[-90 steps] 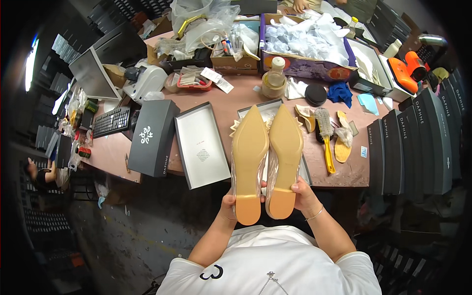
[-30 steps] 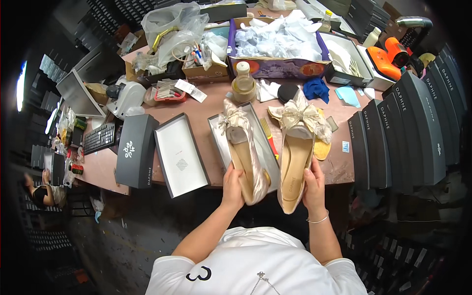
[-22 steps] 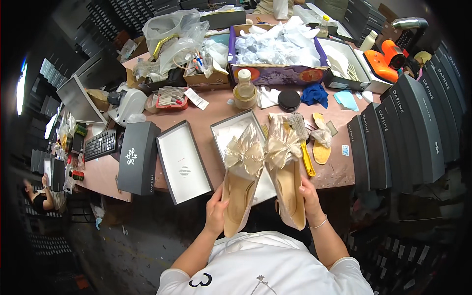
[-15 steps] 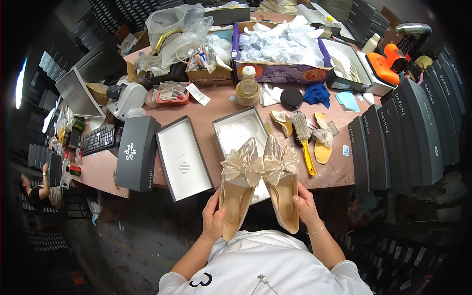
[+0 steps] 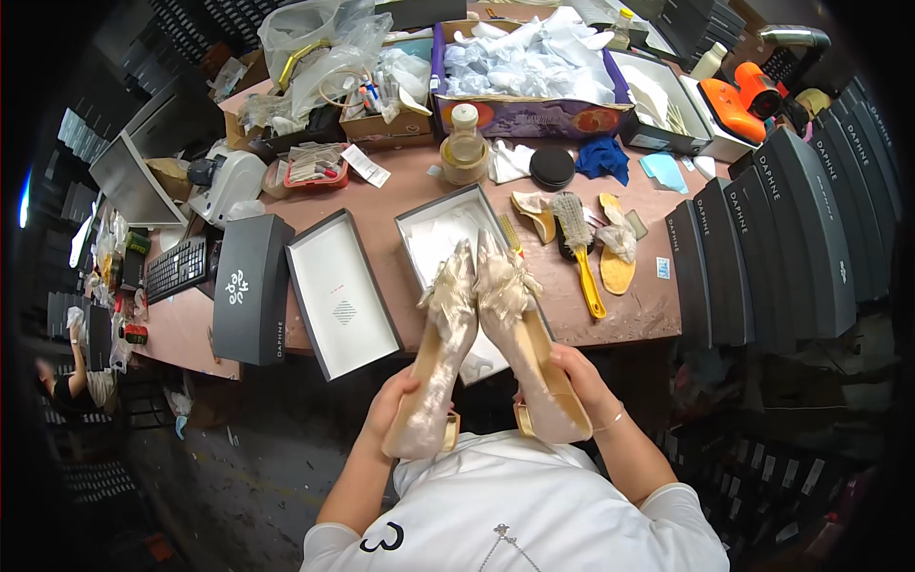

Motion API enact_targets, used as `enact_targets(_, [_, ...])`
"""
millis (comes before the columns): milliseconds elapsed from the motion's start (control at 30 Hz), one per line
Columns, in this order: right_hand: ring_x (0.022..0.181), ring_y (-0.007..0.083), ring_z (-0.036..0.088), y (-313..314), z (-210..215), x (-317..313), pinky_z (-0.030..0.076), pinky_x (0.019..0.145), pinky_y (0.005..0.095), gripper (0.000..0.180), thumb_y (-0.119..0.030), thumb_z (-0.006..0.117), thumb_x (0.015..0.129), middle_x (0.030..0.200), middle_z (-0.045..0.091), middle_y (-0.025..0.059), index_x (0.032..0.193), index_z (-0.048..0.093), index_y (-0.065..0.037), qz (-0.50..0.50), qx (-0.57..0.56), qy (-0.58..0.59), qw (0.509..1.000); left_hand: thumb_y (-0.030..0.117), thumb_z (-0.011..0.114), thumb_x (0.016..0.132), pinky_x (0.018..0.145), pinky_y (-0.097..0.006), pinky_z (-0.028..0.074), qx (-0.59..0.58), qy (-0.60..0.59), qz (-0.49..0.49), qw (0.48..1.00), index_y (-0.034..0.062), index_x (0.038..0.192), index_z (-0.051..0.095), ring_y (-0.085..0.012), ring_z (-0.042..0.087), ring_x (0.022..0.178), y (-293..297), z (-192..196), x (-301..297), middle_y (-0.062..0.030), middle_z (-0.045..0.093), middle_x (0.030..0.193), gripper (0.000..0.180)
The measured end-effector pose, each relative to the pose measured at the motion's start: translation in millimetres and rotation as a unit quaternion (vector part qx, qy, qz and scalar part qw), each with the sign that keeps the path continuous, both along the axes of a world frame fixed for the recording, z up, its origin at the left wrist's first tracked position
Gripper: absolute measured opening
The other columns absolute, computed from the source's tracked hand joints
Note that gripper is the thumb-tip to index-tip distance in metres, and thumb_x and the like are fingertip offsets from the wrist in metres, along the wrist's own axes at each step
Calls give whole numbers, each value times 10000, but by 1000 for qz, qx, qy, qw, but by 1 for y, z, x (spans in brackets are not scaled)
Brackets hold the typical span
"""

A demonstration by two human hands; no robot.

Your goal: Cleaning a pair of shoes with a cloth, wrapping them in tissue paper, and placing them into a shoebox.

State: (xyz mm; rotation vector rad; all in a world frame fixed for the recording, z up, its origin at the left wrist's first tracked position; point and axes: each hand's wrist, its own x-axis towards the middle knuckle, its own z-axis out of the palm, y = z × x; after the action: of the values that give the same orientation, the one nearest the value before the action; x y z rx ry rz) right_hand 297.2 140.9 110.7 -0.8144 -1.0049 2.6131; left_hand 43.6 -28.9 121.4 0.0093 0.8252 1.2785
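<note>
My left hand [image 5: 389, 398] grips a champagne-coloured shoe [image 5: 441, 357] by its heel end. Its mate, another satin shoe [image 5: 522, 357] with a bow, is held at the back by my right hand [image 5: 583, 381]. Both shoes are tilted, their inner sides facing each other and pointed toes together, and short gold block heels show underneath. Beneath them on the table lies an open shoebox [image 5: 419, 221] with white paper inside, partly hidden by the shoes. Left of it rests a white-lined box lid [image 5: 343, 296].
A closed grey shoebox [image 5: 250, 296] lies left of the lid, near a keyboard [image 5: 178, 267]. On the right are a yellow-handled brush [image 5: 581, 248], cloths and pads. Behind stand a bottle [image 5: 464, 143] and a purple box [image 5: 534, 122] of crumpled paper. Grey shoeboxes [image 5: 801, 229] line the right side.
Both shoes have turned from showing their insoles and bow fronts to showing their sides and heels. They stay in my hands. A person at far left has raised an arm.
</note>
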Motion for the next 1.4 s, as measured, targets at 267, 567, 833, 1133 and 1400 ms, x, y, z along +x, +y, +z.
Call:
enact_targets(267, [770, 255, 664, 32, 22, 11, 569, 649, 401, 463, -412, 482, 915, 887, 628, 152, 1166, 524, -25, -168, -34, -9, 985, 261, 565, 935, 822, -384, 542, 82, -246, 42, 965, -72, 1405, 314, -214, 605, 750, 20, -8, 25, -158, 580, 943, 628])
enact_targets(567, [1211, 439, 452, 186, -9, 67, 376, 1018, 473, 501, -273, 524, 929, 1314, 481, 268, 1348, 446, -10, -130, 688, -522, 487, 166, 381, 938, 950, -388, 469, 98, 23, 209, 973, 31, 1425, 315, -273, 566, 1107, 35, 6, 6, -185, 508, 1269, 510])
enact_targets(833, [1265, 427, 403, 22, 57, -47, 356, 1049, 429, 913, -285, 812, 689, 1389, 375, 277, 1415, 330, -12, 10, 656, -221, 722, 108, 474, 953, 1061, -334, 333, 232, 365, -55, 900, 69, 1515, 161, -218, 392, 1313, 99, 21, 41, -158, 390, 1435, 645])
enact_targets(1133, [1237, 175, 405, 39, 37, 48, 320, 1048, 314, 714, -198, 749, 761, 1329, 455, 103, 1338, 424, 69, -201, 416, -152, 874, 229, 639, 830, 759, -453, 484, 146, 785, -399, 450, 52, 989, 656, -363, 614, 843, 183, -60, 4, -189, 629, 882, 239])
enact_targets(1400, [1012, 98, 517, 31, 27, 66, 430, 901, 259, 615, -188, 738, 783, 1120, 549, 40, 1279, 458, 44, -214, 249, -114, 938, 52, 534, 905, 755, -387, 506, 324, 740, 18, 589, 0, 1061, 634, -227, 643, 910, 93, 141, -27, -149, 633, 1004, 193])
